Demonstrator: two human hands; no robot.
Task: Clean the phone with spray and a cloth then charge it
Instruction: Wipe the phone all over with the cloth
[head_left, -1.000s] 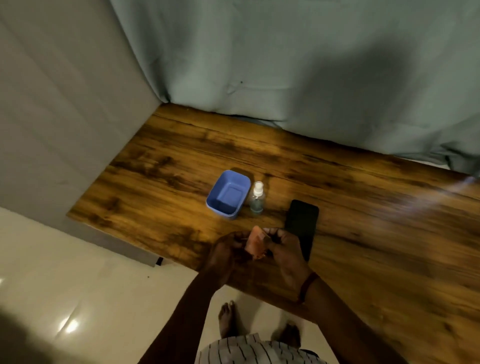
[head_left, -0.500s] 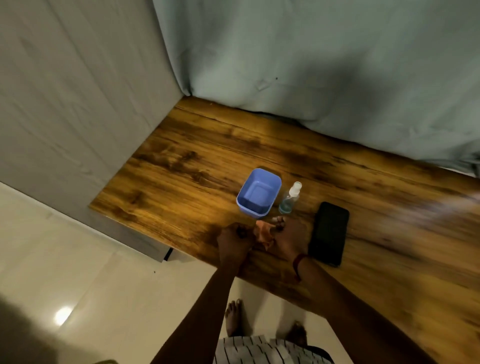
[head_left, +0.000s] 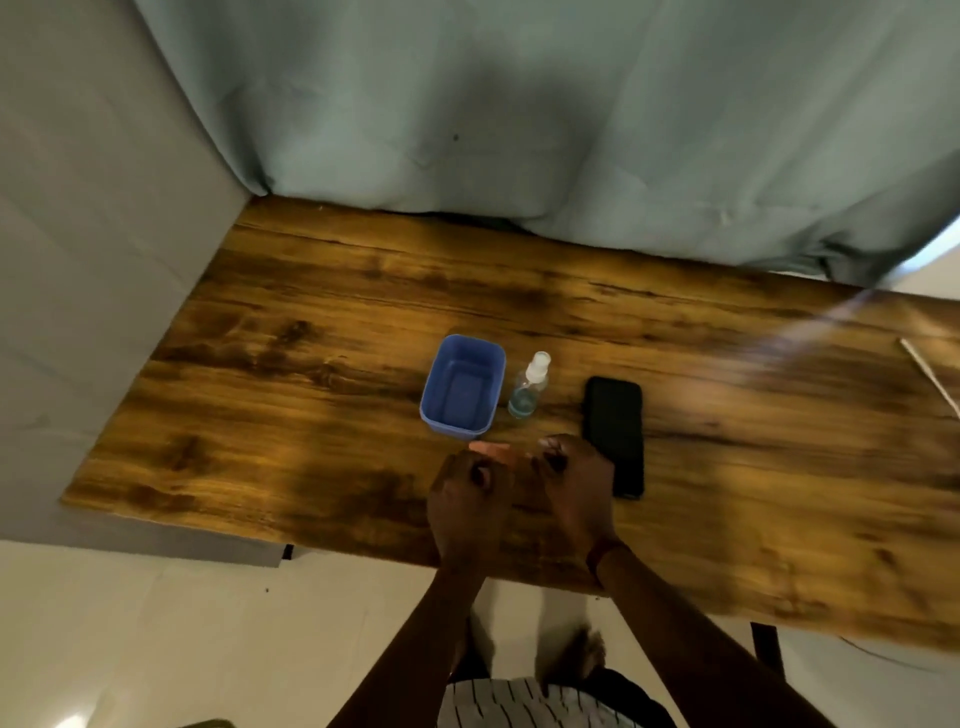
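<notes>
A black phone (head_left: 614, 428) lies flat on the wooden table (head_left: 311, 415), screen dark. To its left stands a small clear spray bottle (head_left: 529, 385) with a white nozzle. An orange-pink cloth (head_left: 497, 453) is stretched between my two hands, just in front of the bottle. My left hand (head_left: 467, 501) grips the cloth's left end and my right hand (head_left: 574, 488) grips its right end. My right hand partly covers the phone's near left edge. Most of the cloth is hidden behind my fingers.
An empty blue plastic tub (head_left: 462, 384) sits left of the bottle. A thin pale cable or stick (head_left: 930, 376) lies at the table's far right. A grey-green curtain (head_left: 519, 130) hangs behind the table, and a wall panel (head_left: 104, 260) runs along the left.
My hands have moved forward over the table and spread apart, pulling the bunched cloth out flat between them. The camera has swung so the table sits more squarely in view.
</notes>
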